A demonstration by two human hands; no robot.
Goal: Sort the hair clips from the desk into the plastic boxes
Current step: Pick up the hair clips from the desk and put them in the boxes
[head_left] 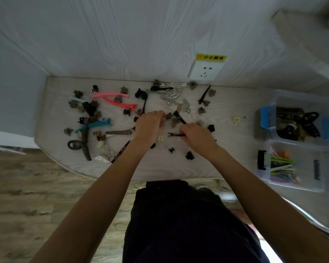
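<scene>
Both hands reach over the middle of the pale wood-grain table (179, 168); the left hand (149, 124) hovers with its fingers curled down towards a small brown clip (168, 116) and something clear beneath them, though whether they pinch it I cannot tell; the right hand (195, 134) has its fingers curled round the end of a dark flat clip (174, 134), which sticks out to the left from under the knuckles and lies low over the table.

Hair clips lie scattered across the table; two pink duckbill clips (112, 97) lie at the far left, a teal duckbill clip (94, 125) nearer the left edge, and a long black claw clip (84, 143) beside it; a silver butterfly clip (170, 95) sits near the back wall, a thin black clip (204, 94) to its right, and small black claw clips (189, 155) lie near the front edge, below the right hand; small brownish flower-shaped clips are strewn throughout.

Two clear plastic boxes stand at the right end of the table, well apart from the hands; the far box (264, 118), with blue latches, holds mostly black claw clips; the near box (266, 171) holds bright green, pink and white clips.

A white wall socket (205, 71) with a yellow warning label (211, 57) sits on the wall behind the table.
</scene>
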